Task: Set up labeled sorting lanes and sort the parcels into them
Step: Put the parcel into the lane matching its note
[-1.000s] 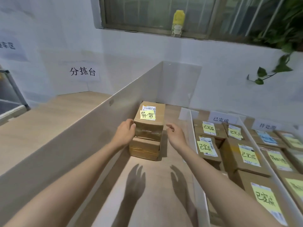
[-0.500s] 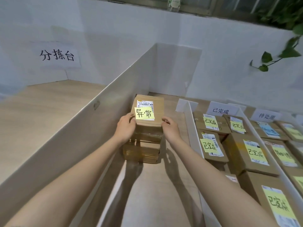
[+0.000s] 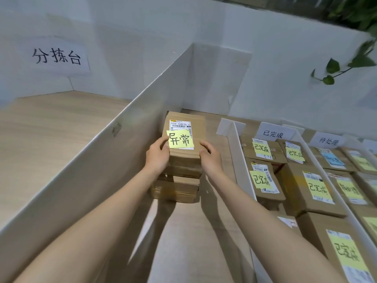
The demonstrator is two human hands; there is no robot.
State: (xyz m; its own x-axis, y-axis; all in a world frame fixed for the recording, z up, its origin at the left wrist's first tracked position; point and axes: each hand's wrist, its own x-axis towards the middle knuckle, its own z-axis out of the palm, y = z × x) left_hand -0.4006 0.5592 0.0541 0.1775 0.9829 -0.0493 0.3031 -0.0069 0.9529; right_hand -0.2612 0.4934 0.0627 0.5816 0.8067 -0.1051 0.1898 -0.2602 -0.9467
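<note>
- The left hand (image 3: pixel 158 158) is gripping the left side of the top parcel (image 3: pixel 196 127). Its thumb is lying over the top edge, touching the yellow note (image 3: pixel 180 139), and its other fingers are curling round the side.
- The right hand (image 3: pixel 210 158) is gripping the right side of the same carton, its fingers bending over the near right corner of the top face.
- The top parcel is a brown carton with a printed shipping label, and the note on it is handwritten 异常. It is sitting above a lower parcel (image 3: pixel 175 189), toward the far edge of the tabletop (image 3: pixel 193 242).
- The stack is standing close against the tall divider (image 3: pixel 102 160), in the lane between that and the low divider (image 3: pixel 242 160).
- Whether the top parcel is resting on the carton below or being held just clear of it is hard to tell, as the wrists are covering that seam.
- The fingertips of both hands are hiding behind the carton's sides, and the note is covering the lower part of the shipping label.
- In the next lane, behind a lane card (image 3: pixel 273 133) reading 已完成, noted cartons (image 3: pixel 263 180) are lying in rows. Those toward the near right corner are being cut off by the frame.
- Both bare forearms are reaching forward from the bottom of the view, converging on the carton with the wrists roughly level.
</note>
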